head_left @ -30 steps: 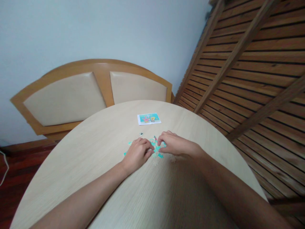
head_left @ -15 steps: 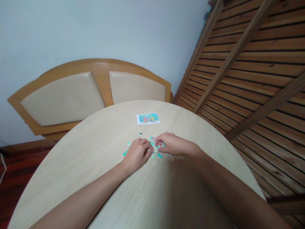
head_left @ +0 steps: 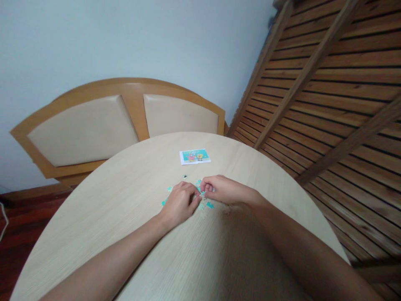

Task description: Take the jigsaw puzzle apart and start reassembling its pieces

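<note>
Several small teal jigsaw pieces (head_left: pixel 207 204) lie scattered near the middle of a round pale wooden table (head_left: pixel 131 196). My left hand (head_left: pixel 180 202) rests on them with its fingers curled down and pressed together. My right hand (head_left: pixel 224 190) sits just beside it, fingers bent, its fingertips pinching a small piece against my left fingertips. The two hands touch over the pile and hide most of the pieces. One tiny loose piece (head_left: pixel 184 176) lies a little beyond the hands.
A small printed picture card (head_left: pixel 194 156) with cartoon figures lies farther back on the table. Behind the table stands a wooden bench back with two beige padded panels (head_left: pixel 125 121). A slatted wooden frame (head_left: pixel 328 83) leans at the right. Dark red floor shows at the left.
My right hand has slid left toward my left hand until their fingertips meet over the pieces. My left hand has barely moved.
</note>
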Action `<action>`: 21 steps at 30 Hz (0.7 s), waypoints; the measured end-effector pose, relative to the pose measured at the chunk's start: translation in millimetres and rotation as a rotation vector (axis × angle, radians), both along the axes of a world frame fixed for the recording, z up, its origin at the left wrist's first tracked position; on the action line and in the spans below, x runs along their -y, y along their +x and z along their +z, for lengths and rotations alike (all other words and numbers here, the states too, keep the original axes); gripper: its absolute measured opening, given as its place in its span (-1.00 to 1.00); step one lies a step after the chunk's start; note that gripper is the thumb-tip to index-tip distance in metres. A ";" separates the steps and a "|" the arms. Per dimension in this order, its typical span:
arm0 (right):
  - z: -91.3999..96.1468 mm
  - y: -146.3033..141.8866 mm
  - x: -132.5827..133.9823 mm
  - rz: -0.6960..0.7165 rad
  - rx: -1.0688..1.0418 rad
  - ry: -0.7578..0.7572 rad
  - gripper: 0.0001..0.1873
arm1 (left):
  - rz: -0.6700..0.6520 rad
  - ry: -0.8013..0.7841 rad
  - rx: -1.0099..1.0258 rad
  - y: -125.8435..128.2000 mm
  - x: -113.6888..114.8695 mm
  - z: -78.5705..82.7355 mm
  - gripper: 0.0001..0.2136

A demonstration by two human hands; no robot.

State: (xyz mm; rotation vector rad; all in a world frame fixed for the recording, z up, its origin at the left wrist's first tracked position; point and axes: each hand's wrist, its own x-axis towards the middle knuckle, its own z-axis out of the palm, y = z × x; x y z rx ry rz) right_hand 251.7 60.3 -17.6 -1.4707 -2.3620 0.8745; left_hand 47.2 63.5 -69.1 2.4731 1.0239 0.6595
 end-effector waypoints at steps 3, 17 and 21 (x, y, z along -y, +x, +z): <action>-3.9 2.7 -3.8 0.016 -0.089 -0.066 -0.81 | 0.003 -0.013 0.034 -1.1 -1.1 1.6 -0.86; -31.6 15.4 -16.4 -0.029 0.038 0.297 -0.67 | 0.023 0.171 -0.122 -11.7 -8.5 2.6 -0.72; -28.2 19.6 -20.5 -0.164 0.034 0.260 -0.82 | 0.063 0.171 -0.181 -12.3 -8.3 2.2 -0.78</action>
